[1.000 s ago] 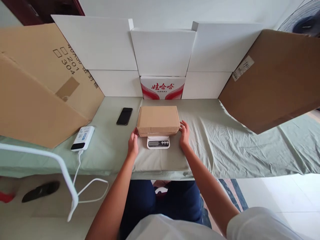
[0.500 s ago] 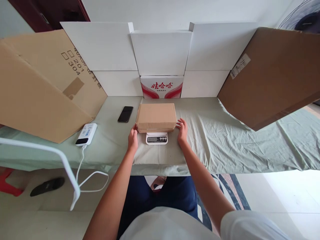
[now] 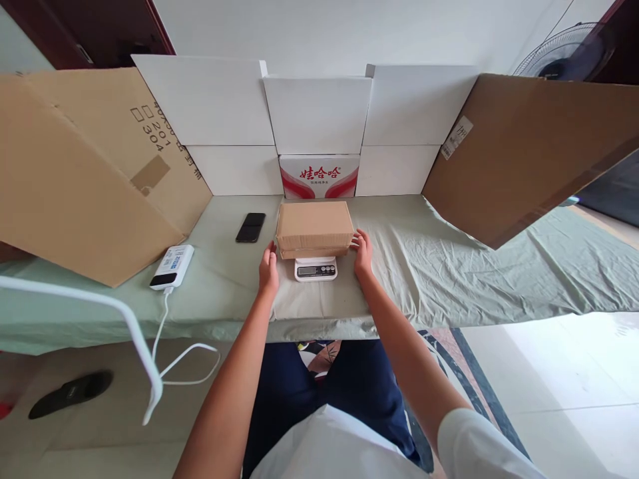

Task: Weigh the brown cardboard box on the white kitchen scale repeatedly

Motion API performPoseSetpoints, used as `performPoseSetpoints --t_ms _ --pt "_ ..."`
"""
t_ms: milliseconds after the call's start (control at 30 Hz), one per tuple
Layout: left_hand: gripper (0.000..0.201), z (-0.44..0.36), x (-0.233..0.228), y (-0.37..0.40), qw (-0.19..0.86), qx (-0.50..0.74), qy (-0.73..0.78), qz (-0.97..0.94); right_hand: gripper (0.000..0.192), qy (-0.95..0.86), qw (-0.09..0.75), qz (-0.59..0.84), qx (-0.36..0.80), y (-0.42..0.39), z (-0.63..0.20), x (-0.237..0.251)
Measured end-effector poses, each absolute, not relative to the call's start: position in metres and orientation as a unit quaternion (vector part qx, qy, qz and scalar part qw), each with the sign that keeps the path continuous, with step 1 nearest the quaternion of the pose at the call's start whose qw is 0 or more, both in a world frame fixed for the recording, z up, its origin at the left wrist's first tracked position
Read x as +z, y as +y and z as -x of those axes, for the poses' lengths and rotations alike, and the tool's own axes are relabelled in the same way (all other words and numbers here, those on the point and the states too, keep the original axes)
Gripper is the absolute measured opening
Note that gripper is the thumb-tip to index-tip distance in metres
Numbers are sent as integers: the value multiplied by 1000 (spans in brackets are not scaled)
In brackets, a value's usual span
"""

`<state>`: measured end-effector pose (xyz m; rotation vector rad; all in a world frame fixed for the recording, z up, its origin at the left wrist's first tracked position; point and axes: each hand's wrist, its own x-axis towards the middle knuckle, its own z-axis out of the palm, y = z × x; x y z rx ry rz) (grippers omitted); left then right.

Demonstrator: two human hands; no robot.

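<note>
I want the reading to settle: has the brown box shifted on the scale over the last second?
No. The brown box sits across the scale as before, its display clear below the box's front edge; only the camera moved.

A desk [image 3: 449, 279] under a wrinkled pale green cloth [image 3: 499, 266]; on it a small scale [image 3: 315, 269], a black phone [image 3: 250, 227]; a white power bank [image 3: 172, 266]. Cardboard sheets [image 3: 74, 193] lean at both ends.

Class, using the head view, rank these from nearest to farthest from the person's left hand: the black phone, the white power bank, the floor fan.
From the left hand:
1. Black phone, just beyond it, slightly left.
2. White power bank, further left on the cloth.
3. Floor fan, far right corner.
</note>
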<state>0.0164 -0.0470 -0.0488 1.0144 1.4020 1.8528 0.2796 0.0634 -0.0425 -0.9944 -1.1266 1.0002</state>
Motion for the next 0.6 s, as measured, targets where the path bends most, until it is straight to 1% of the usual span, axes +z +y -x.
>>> performPoseSetpoints --t_ms 100,300,600 --pt "65 -16 -50 -47 274 705 524 -392 47 -481 623 431 441 65 -279 -42" --pt "59 -16 -50 -46 263 694 539 -399 45 -468 633 423 450 67 -279 -41" --pt "64 -14 -52 -46 253 686 540 -417 43 -457 641 409 462 71 -278 -39"
